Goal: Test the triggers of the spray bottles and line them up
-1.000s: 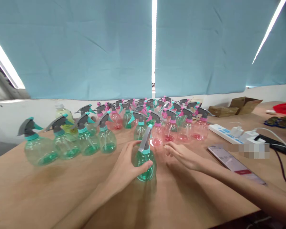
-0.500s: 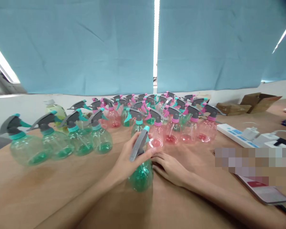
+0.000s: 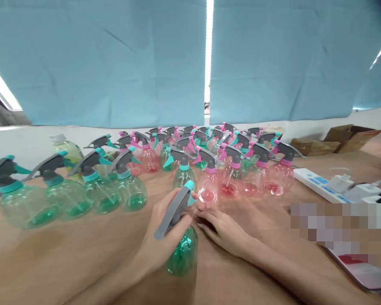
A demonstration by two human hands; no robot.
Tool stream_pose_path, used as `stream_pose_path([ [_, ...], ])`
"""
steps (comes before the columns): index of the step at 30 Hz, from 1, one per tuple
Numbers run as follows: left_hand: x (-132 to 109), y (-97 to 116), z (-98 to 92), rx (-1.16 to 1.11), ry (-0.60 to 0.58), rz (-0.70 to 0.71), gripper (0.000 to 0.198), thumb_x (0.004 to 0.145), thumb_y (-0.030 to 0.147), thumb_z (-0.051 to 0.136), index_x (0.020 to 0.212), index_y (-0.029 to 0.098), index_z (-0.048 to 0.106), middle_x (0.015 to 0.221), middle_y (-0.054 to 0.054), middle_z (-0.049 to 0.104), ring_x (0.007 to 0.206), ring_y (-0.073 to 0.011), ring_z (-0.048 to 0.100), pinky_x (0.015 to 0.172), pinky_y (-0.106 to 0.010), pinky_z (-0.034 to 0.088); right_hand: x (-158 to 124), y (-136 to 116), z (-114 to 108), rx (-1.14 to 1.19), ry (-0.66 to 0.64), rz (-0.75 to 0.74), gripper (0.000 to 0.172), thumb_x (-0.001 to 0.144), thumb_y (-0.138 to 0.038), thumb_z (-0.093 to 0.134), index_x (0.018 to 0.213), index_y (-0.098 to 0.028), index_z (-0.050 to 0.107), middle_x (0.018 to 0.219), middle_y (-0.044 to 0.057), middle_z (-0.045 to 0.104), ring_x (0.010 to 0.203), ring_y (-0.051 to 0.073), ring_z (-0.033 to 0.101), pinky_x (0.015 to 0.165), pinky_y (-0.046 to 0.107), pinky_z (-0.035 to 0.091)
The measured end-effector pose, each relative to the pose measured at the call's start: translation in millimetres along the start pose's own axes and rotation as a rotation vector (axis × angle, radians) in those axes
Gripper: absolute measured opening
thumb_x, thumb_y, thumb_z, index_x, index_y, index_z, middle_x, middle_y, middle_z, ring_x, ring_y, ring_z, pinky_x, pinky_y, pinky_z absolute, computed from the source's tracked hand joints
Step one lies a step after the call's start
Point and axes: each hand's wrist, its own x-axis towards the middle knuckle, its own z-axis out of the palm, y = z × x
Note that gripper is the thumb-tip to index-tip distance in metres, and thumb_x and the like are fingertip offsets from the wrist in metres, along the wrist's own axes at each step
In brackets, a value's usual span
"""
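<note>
My left hand (image 3: 165, 237) is wrapped round a small green spray bottle (image 3: 181, 252) with a grey trigger head (image 3: 173, 209) and teal nozzle, tilted toward me just above the wooden table (image 3: 66, 258). My right hand (image 3: 224, 228) lies beside it on the right, fingers bent, fingertips reaching the bottle's neck near the nozzle. Right behind both hands stand pink spray bottles (image 3: 250, 176) and green spray bottles (image 3: 98, 190) in a crowd.
Several green bottles line the left side, one yellowish bottle (image 3: 65, 148) behind them. A white power strip (image 3: 317, 184) with plugs and a card (image 3: 362, 271) lie on the right. Cardboard boxes (image 3: 346, 135) sit at the far right by blue curtains.
My left hand has pulled the green bottle nearer and tilted it, shifting its grip from the body up toward the neck. My right hand has come in to the bottle's neck.
</note>
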Motion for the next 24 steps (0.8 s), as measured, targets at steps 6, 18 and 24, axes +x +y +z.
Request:
stream_pose_path([
  [6,1.3,-2.6,0.3,0.001,0.012,0.036,0.008,0.076,0.020,0.050,0.080,0.023,0.056,0.073,0.002,0.060,0.065,-0.0153,0.059,0.065,-0.029,0.049,-0.4,-1.4,-2.1,0.040,-0.005,-0.007,0.027,0.097,-0.021,0.046,0.122,-0.017,0.056,0.119,0.012,0.066,0.110,0.024,0.063,0.094,0.042,0.051],
  [18,2.0,0.3,-2.4,0.024,-0.037,-0.003,0.011,0.075,0.024,0.048,0.082,0.024,0.057,0.068,0.002,0.057,0.064,-0.0178,0.056,0.059,-0.030,0.040,-3.5,0.8,-3.3,0.060,-0.013,-0.006,0.029,0.096,-0.021,0.047,0.124,-0.018,0.056,0.120,0.011,0.066,0.112,0.023,0.062,0.095,0.042,0.051],
  [24,2.5,-5.8,-3.0,0.013,-0.058,0.014,0.011,0.078,0.024,0.049,0.084,0.024,0.058,0.076,0.001,0.061,0.067,-0.0178,0.057,0.064,-0.031,0.044,-3.7,-1.0,-6.7,0.075,-0.024,-0.011,0.031,0.096,-0.022,0.047,0.125,-0.018,0.057,0.125,0.011,0.065,0.116,0.023,0.060,0.099,0.043,0.049],
])
